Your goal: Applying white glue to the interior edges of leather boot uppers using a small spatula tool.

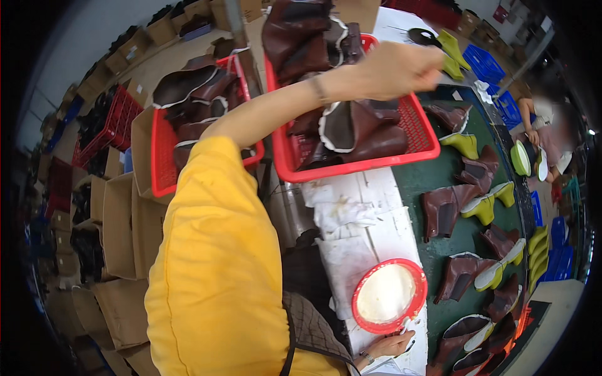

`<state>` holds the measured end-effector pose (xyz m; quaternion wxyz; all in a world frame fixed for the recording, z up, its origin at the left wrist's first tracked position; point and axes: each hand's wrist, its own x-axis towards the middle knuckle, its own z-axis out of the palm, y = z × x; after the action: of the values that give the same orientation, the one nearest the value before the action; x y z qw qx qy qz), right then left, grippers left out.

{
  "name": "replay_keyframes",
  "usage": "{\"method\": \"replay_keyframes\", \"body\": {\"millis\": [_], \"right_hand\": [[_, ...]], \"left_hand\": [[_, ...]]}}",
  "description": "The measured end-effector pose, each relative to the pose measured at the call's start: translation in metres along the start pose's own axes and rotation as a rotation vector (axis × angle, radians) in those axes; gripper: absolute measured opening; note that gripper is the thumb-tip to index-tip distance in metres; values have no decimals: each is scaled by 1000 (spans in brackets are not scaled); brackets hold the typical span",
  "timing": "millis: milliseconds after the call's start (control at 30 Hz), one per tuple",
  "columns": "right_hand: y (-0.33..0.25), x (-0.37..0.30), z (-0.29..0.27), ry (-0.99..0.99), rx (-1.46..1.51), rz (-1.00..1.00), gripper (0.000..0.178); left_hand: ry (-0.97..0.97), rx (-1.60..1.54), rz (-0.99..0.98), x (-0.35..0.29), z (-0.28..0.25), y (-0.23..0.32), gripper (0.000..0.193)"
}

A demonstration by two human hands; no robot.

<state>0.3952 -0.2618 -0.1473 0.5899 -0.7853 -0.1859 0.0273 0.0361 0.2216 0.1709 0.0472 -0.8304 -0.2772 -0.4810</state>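
Brown leather boots with white edges lie in a red plastic basket with holey sides, just toward the body from the left fingers. The left hand is much nearer to them than the right hand. Its fingers look curled in, but they are blurry, so I cannot tell if they are closed or hold anything. The boot closest on the body side of those fingers lies roughly left to right, its open top to the left. The basket's rim makes a raised edge beside the fingers. Past it, right and toward the body, a flat dark green surface has a small bare patch before more boots. Far toward the body, the right fingers bend beside a round red bowl of white stuff; I cannot tell what they grip.
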Motion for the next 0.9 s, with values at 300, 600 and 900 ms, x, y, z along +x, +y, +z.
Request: {"method": "replay_keyframes", "body": {"millis": [300, 600, 900], "right_hand": [[-33, -3, 6, -111, -186, -45, 50], [-98, -4, -14, -231, -166, 50, 47], [-178, -17, -9, -337, -620, -491, 20]], "left_hand": [[238, 1380, -1146, -281, -336, -120, 68], [-31, 1476, -899, -337, -400, -79, 37], [218, 343, -693, -142, -355, 150, 27]]}}
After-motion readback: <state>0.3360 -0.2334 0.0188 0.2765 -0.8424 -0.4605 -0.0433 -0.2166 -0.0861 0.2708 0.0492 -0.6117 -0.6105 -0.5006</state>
